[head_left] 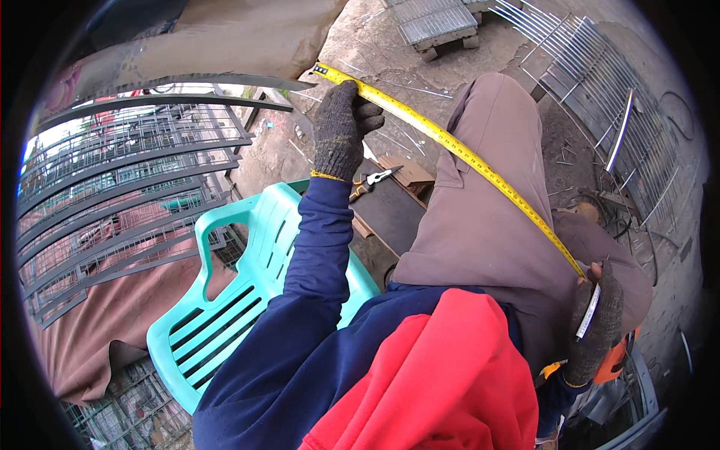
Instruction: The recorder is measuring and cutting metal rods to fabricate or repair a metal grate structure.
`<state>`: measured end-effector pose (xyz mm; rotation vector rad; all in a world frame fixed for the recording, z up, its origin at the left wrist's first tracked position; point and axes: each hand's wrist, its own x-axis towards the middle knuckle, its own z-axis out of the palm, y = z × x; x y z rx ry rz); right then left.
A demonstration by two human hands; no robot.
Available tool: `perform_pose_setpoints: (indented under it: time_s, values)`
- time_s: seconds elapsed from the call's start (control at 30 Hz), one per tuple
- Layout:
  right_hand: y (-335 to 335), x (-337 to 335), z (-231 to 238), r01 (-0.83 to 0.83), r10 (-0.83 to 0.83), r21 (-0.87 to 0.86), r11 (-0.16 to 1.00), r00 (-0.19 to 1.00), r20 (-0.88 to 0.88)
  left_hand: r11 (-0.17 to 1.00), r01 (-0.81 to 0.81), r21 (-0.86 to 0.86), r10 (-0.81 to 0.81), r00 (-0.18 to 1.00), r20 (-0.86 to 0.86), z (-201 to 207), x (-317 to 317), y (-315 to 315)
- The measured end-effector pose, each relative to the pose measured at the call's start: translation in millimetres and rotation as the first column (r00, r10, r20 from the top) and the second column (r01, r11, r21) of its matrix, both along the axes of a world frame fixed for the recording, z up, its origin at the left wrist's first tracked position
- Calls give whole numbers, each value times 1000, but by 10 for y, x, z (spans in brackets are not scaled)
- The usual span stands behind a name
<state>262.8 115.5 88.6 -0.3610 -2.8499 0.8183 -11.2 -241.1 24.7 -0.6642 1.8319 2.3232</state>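
A yellow tape measure (pixel 457 146) stretches across my lap from upper left to lower right, above my brown trouser leg. My left hand (pixel 337 131), in a dark knit glove, is closed near the tape's dark-tipped end. My right hand (pixel 600 319), also gloved with bare fingertips showing, grips the other end of the yellow blade beside my right thigh. A slim white printed strip (pixel 589 311), perhaps a pen, lies against that hand. The tape's case cannot be made out. Pliers (pixel 373 184) with yellow and black handles lie just beyond my left wrist on a dark board.
A turquoise plastic chair (pixel 225 334) stands at my left. Behind it, flat dark metal bars (pixel 127 191) rest over wire mesh and a brown cloth (pixel 120 319). Metal rods and grating (pixel 600 82) lie at the far right. Thin metal offcuts litter the concrete floor (pixel 375 56).
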Motion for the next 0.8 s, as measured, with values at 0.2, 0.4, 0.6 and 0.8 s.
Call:
perform_pose_setpoints:
  time_s: [0.2, 0.4, 0.6, 0.8]
  values:
    - [109, 456, 159, 212, -223, 168, 963, 974, 47, 999, -10, 39, 11, 999, -34, 24, -24, -266]
    - [118, 743, -106, 213, -234, 353, 911, 972, 16, 999, 33, -6, -33, 999, -35, -90, -126, -320]
    - [511, 1183, 210, 335, -338, 302, 893, 940, -43, 984, 173, -37, -175, 982, -66, -380, -491, -760]
    - [1613, 2386, 499, 571, -603, 259, 779, 795, 64, 901, 252, -352, -312, 942, -124, -620, -890, -1094]
